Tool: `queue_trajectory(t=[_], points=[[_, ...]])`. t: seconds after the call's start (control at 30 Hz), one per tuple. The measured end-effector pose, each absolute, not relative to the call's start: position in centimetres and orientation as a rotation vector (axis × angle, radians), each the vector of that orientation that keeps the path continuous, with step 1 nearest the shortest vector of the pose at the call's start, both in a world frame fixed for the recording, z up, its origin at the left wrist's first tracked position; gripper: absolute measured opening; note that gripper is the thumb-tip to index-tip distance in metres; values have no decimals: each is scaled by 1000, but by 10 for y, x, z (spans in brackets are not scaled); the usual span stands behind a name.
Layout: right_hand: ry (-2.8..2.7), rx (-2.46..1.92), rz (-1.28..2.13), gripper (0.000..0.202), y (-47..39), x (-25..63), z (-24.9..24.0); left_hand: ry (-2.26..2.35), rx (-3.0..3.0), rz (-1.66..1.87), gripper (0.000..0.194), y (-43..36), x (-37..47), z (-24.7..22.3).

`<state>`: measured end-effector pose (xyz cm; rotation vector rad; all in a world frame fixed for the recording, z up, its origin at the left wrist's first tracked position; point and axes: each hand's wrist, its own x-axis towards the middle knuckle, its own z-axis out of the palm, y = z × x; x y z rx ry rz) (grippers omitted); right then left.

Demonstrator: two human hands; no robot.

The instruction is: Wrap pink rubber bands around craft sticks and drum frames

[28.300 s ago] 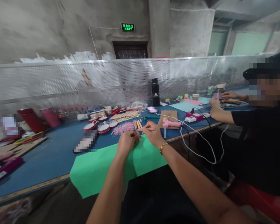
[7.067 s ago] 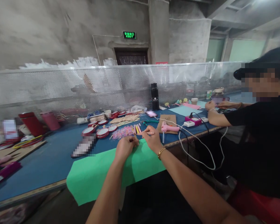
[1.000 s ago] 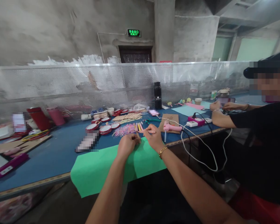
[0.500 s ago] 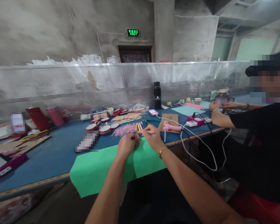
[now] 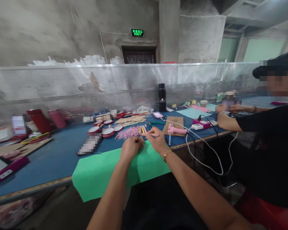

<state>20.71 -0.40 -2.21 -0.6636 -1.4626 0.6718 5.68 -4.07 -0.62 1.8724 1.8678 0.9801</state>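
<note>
My right hand [image 5: 158, 140] is closed around a pink marker [image 5: 150, 134], which points left toward my other hand. Beside it, my left hand [image 5: 131, 148] pinches a thin wooden craft stick [image 5: 141, 138], with the marker's tip close to the stick's upper part; whether they touch is too small to tell. Under both hands a green sheet [image 5: 98, 174] drapes over the table's front edge. Just beyond lie several coloured markers [image 5: 142, 129] and a pile of pink and purple strands [image 5: 127, 133].
A pink glue gun [image 5: 176, 130] rests on cardboard [image 5: 175, 122] to the right, near white cables [image 5: 204, 159]. Small red-rimmed drums [image 5: 108, 133], wooden sticks [image 5: 132, 120] and a black bottle [image 5: 162, 98] stand farther back. A co-worker [image 5: 266, 134] sits at right.
The fingers of my right hand and the marker have shifted very slightly. My left hand keeps its place on the stick.
</note>
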Motion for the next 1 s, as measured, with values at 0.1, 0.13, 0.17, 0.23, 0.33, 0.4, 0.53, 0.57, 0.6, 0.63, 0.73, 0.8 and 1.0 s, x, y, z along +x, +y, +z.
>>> queue_trajectory(t=[0.1, 0.13, 0.17, 0.23, 0.33, 0.4, 0.53, 0.57, 0.6, 0.63, 0.73, 0.8, 1.0], points=[[-1462, -661, 669, 18, -4, 207, -22, 1875, 1874, 974, 24, -41, 57, -6], [-1469, -667, 660, 18, -3, 207, -22, 1875, 1874, 974, 25, -41, 57, -6], [-1476, -676, 647, 19, -3, 207, -23, 1874, 1875, 978, 24, -41, 57, -6], [-1485, -691, 627, 19, -2, 207, -23, 1868, 1877, 988, 25, -40, 56, -8], [-1485, -698, 617, 20, -2, 207, -24, 1853, 1874, 990, 25, -39, 55, -8], [-1486, -698, 613, 20, -2, 207, -24, 1857, 1871, 982, 25, -39, 56, -8], [-1488, -704, 612, 20, -3, 207, -24, 1860, 1883, 990, 24, -41, 58, -5], [-1487, -707, 614, 20, -3, 207, -24, 1861, 1884, 992, 23, -42, 58, -5], [-1487, -708, 618, 20, -3, 207, -24, 1864, 1884, 992, 23, -42, 58, -4], [-1487, -706, 621, 20, -2, 207, -24, 1869, 1883, 988, 23, -42, 58, -5], [-1473, -714, 616, 21, -1, 206, -25, 1872, 1892, 973, 24, -41, 56, -6], [-1437, -732, 602, 21, 0, 206, -26, 1871, 1901, 969, 24, -40, 55, -7], [-1442, -707, 627, 18, 0, 207, -26, 1883, 1872, 966, 26, -39, 56, -6]])
